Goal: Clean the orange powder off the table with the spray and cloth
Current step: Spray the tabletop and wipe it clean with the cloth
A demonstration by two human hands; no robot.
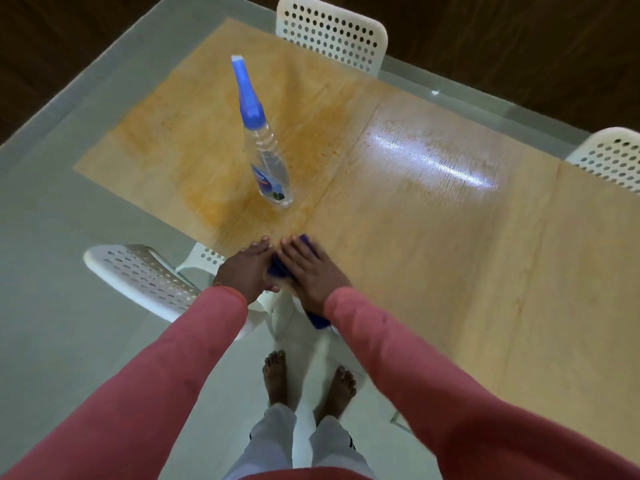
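Orange powder (pixel 207 140) covers the table (pixel 450 271) left part, spray bottle (pixel 268 161) upright in it. Left hand (pixel 247 271) flat, empty; right hand (pixel 308 271) presses blue cloth (pixel 278 268) w/ straight fingers. Risk: a wide wipe may knock the bottle or push powder off the edge.

A white perforated chair (pixel 332 32) stood tucked against the table's far edge; a second white perforated chair (pixel 609 157) showed partly at the far right side, cut off by the frame; a third white perforated chair (pixel 138 275) stood at the near left corner, its backrest toward the table; pale floor tiles (pixel 52 289) lay below; dark wood panelling (pixel 502 36) ran behind the far edge.
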